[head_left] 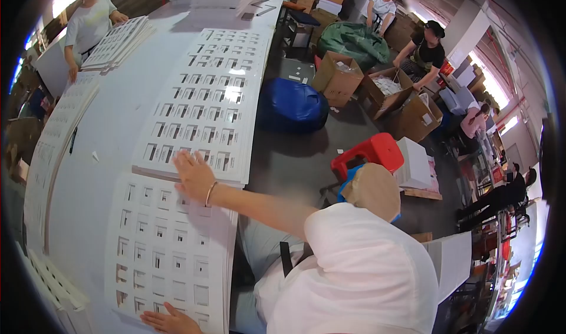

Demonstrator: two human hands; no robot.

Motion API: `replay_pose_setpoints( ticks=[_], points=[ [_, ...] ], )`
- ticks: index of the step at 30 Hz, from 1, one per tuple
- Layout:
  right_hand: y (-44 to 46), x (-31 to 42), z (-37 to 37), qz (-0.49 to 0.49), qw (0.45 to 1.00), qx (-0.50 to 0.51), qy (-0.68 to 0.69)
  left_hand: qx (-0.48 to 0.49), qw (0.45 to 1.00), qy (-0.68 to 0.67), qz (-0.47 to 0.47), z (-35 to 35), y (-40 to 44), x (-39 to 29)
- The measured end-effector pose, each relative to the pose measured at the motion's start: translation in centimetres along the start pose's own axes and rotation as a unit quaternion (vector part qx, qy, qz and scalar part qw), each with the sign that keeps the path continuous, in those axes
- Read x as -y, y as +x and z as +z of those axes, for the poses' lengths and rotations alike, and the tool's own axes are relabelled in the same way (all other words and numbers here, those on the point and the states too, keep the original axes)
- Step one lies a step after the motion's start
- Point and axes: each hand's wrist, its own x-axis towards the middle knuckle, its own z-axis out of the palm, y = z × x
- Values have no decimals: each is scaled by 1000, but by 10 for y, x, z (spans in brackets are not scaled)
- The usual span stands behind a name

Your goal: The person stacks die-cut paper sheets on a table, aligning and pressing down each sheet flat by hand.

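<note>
My right hand (196, 178), with a bracelet at the wrist, lies flat with fingers spread where two stacks of sheets meet. Under its palm is the edge of the near stack of white sheets (150, 245), which carries rows of small rectangular cut-outs. Its fingertips reach the far stack of printed white sheets (194, 111), marked with dark rectangles and small print. My left hand (171, 321) rests flat on the near stack's lower end, fingers stretched out. Neither hand grips anything visible.
The white table (106, 139) bears more sheet stacks (62, 122) along its far side, with a pen (73, 139). A person (91, 25) stands across it. A red stool (371, 154), blue bag (293, 105) and cardboard boxes (337, 79) stand on the floor; other people work behind.
</note>
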Motion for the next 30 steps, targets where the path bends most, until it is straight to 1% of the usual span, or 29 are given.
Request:
replay_pose_setpoints(
  ticks=[2,4,6,8,11,14,18,21,23,24,25,26,27,28,29,30],
  points=[
    [-3,-25,10,19,997,75,-26,7,1000,4,-3,-5,-1,-1],
    [-8,-37,29,1,998,64,-29,7,1000,2,-7,-6,-1,-2],
    [-6,-38,29,-9,998,59,-27,0,1000,0,-1,-4,-1,0],
    [-4,-38,28,-3,998,56,-21,-4,1000,-4,1,2,2,3],
    [3,-42,22,11,997,72,38,-8,1000,-4,-1,7,4,3],
    [5,-40,13,23,997,47,57,-3,1000,-6,-4,6,4,3],
    [11,-41,11,44,993,85,67,3,1000,-15,0,5,3,4],
    [16,-43,7,53,992,90,64,-9,999,-46,-4,7,3,5],
    [20,-37,5,70,992,86,56,-65,994,-87,22,29,8,9],
    [24,-37,5,61,995,83,-18,-92,990,-102,26,38,10,13],
    [30,-39,6,43,992,80,-83,-128,981,-138,55,51,11,16],
    [33,-49,11,13,999,-36,-4,-163,970,-167,73,56,11,20],
    [42,-50,-6,-1,998,-45,-38,-141,972,-175,66,49,8,20],
    [57,-40,-33,17,994,-30,-102,-119,974,-184,58,39,5,17],
    [68,-44,-41,23,989,-7,-148,-114,972,-196,53,34,4,16],
    [80,-50,-46,3,988,-33,-150,-112,969,-212,53,29,3,16]
  ],
)
